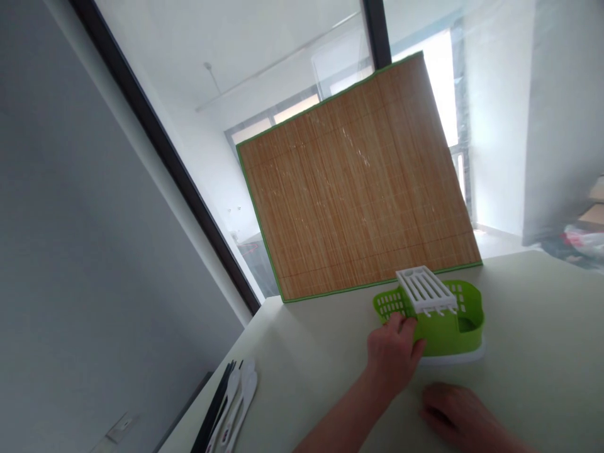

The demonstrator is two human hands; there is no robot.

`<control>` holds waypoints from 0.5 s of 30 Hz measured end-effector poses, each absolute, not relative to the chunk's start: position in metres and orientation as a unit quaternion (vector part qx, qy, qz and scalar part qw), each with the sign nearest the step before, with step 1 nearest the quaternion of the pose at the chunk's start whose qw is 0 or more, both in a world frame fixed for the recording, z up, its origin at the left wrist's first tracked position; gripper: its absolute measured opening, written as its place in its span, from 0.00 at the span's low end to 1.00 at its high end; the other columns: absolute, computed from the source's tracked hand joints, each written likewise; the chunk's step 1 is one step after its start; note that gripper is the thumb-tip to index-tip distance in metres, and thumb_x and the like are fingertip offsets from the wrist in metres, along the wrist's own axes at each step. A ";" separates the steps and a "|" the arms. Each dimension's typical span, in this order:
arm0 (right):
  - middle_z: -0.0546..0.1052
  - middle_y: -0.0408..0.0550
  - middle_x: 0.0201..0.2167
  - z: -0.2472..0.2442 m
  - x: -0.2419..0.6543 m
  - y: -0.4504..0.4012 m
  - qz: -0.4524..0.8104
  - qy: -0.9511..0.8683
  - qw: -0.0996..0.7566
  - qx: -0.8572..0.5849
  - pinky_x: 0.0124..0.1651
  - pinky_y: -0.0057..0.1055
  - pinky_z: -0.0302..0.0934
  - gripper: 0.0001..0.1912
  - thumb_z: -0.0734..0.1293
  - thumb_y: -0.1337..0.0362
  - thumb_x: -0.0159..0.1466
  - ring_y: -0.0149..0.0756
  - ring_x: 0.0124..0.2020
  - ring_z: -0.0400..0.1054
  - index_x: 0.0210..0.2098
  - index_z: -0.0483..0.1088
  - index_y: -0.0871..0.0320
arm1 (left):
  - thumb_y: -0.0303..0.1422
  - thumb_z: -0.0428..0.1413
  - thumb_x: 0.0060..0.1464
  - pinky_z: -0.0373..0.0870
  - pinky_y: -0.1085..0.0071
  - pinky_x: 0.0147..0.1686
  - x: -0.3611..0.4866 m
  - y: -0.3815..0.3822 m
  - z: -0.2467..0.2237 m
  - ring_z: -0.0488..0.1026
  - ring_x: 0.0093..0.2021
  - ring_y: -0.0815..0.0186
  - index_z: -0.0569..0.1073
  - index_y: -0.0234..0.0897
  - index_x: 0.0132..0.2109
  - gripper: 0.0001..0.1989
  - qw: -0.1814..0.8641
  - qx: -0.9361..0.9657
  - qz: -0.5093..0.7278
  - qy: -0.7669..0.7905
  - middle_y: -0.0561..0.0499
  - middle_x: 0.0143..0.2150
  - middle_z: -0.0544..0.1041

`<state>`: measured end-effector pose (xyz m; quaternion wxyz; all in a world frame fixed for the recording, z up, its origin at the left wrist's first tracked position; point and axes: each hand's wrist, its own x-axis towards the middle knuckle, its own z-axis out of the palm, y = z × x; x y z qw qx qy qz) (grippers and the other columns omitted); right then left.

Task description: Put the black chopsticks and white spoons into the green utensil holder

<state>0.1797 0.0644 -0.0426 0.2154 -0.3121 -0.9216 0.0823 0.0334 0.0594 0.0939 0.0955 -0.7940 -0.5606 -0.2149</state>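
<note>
A green plastic basket (443,333) with a white base stands on the pale table near the bamboo mat. Across its top lies a white slotted rack (427,289) with small hooks along its front edge. My left hand (394,349) grips the basket's left front side, fingers over the rim and thumb on the front wall. Below the basket, close to the table surface, is my right hand (450,412), its fingers curled and slightly blurred; whether anything is inside them is hidden.
A bamboo mat (358,182) with green edging leans upright against the glass at the table's (302,377) back edge. White spoons (243,402) and dark chopsticks (217,406) lie at the table's left. A grey wall (94,251) rises on the left.
</note>
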 end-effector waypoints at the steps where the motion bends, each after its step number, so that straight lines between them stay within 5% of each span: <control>1: 0.74 0.44 0.24 -0.044 0.180 0.065 0.083 -0.922 0.220 -0.309 0.29 0.30 0.49 0.10 0.60 0.65 0.63 0.36 0.26 0.69 0.25 0.66 0.57 | 0.41 0.53 0.56 0.71 0.69 0.36 0.035 0.062 0.095 0.73 0.39 0.62 0.67 0.42 0.53 0.18 0.106 -0.785 -0.214 -0.572 0.48 0.48 0.72; 9: 0.74 0.45 0.24 -0.045 0.179 0.064 0.096 -0.921 0.219 -0.308 0.28 0.30 0.48 0.11 0.60 0.65 0.64 0.36 0.25 0.69 0.24 0.65 0.57 | 0.39 0.57 0.54 0.68 0.68 0.31 0.041 0.082 0.095 0.75 0.34 0.60 0.72 0.35 0.41 0.11 0.071 -0.764 -0.135 -0.628 0.45 0.36 0.77; 15: 0.73 0.43 0.25 -0.048 0.180 0.067 0.114 -0.918 0.229 -0.304 0.30 0.29 0.50 0.10 0.61 0.66 0.63 0.36 0.27 0.69 0.25 0.65 0.56 | 0.38 0.58 0.54 0.67 0.69 0.35 0.003 0.088 0.110 0.75 0.38 0.60 0.73 0.36 0.40 0.11 0.036 -0.759 -0.120 -0.639 0.45 0.39 0.78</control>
